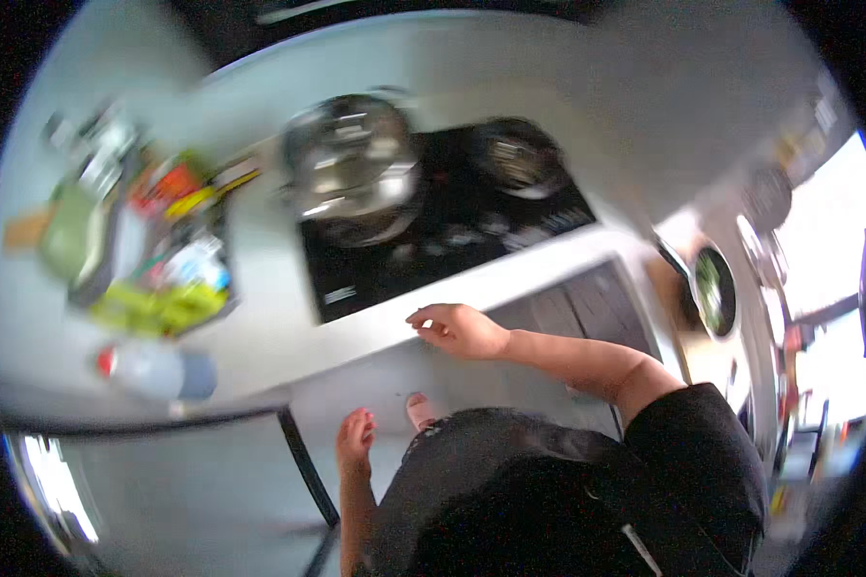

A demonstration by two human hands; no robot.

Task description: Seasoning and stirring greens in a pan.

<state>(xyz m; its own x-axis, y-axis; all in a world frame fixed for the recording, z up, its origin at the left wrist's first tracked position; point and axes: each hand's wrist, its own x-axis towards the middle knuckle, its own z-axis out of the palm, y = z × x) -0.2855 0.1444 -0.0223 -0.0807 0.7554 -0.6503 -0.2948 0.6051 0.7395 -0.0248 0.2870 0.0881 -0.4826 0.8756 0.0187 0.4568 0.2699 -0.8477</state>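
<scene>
My right hand (458, 330) is over the front edge of the white countertop (274, 360), its fingers loosely curled with a gap by the thumb and nothing held. Lower down hangs my left hand (356, 441), empty and half curled beside my body. Beyond the right hand lies a black glass cooktop (433, 252). A large shiny metal pot (353, 169) stands on its left part. On the right part is a dark round burner or small pan (518, 159), too blurred to tell which. Neither hand touches the cooktop.
At the left a blurred tray (234, 296) bears colourful packages (166, 303) and a green container (72, 231). A red-capped bottle (155, 369) lies near the counter's front. To the right is a frying pan (725, 292) with green food. A dark frame bar (307, 461) stands left of me.
</scene>
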